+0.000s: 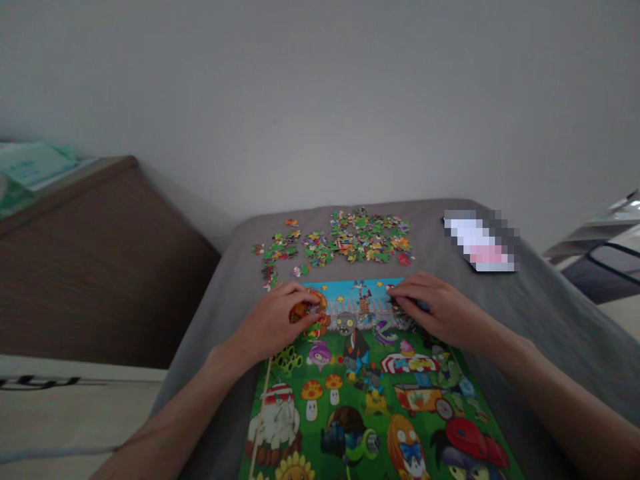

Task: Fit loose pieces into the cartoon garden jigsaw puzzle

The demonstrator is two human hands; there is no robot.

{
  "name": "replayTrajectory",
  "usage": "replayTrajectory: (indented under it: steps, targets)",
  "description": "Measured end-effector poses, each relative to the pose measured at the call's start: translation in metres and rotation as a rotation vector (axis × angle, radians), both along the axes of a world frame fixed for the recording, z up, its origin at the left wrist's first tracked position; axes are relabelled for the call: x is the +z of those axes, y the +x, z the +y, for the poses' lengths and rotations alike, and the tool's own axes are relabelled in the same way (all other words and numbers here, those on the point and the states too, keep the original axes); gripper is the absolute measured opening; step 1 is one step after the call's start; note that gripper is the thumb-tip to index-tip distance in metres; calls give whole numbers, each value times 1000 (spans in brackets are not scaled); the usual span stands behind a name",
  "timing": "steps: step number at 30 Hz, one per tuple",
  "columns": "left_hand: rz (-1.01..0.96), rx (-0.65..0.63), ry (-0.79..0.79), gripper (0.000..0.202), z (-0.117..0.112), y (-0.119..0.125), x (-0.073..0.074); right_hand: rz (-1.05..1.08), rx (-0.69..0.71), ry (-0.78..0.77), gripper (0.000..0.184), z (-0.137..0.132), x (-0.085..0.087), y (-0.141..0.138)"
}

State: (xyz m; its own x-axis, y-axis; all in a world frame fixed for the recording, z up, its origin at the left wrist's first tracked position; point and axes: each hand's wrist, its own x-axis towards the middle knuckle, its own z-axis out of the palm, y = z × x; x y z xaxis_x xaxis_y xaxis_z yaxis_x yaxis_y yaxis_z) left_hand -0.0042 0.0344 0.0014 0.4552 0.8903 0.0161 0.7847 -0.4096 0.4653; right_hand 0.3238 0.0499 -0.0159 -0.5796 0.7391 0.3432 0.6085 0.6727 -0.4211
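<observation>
In the head view, with directions from the middle of the colourful rectangular cartoon jigsaw puzzle (357,395), the bare left hand (276,315) has its fingertips on the puzzle at 11 o'clock; its grip is loosely spread, thumb apart from the fingers. The bare right hand (436,310) has its fingertips at the 1 o'clock corner; whether its grip pinches a piece, I cannot tell. The puzzle lies flat on a grey cloth-covered surface (225,293). Just beyond its far edge, from 11 to 12 o'clock, are heaped small, multicoloured loose jigsaw pieces (367,239). At 1 o'clock lies a pixelated, dark-edged phone (480,243). At 10 o'clock stands a dark brown, wood-look cabinet (75,280) bearing a pale green package (37,163).
</observation>
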Motion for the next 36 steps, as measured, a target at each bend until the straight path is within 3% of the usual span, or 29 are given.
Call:
replayTrajectory:
  steps: [8,14,18,22,31,36]
  targets:
    - [-12,20,-139,19,1,-6,4,9,-2,-5,26,-1,1,0]
    - [-67,-135,-84,21,-5,-2,13,-11,12,-4,26,0,1,1]
    - [-169,-44,-171,13,-11,7,16,-25,11,4,26,0,0,0]
    - [-287,28,-314,18,-13,14,8,-22,10,-3,26,0,0,0]
    - [-34,46,-119,30,-11,13,7,-5,15,-18,25,0,-2,1]
    - [13,28,-54,31,-14,18,-1,-6,22,-21,27,-1,1,0]
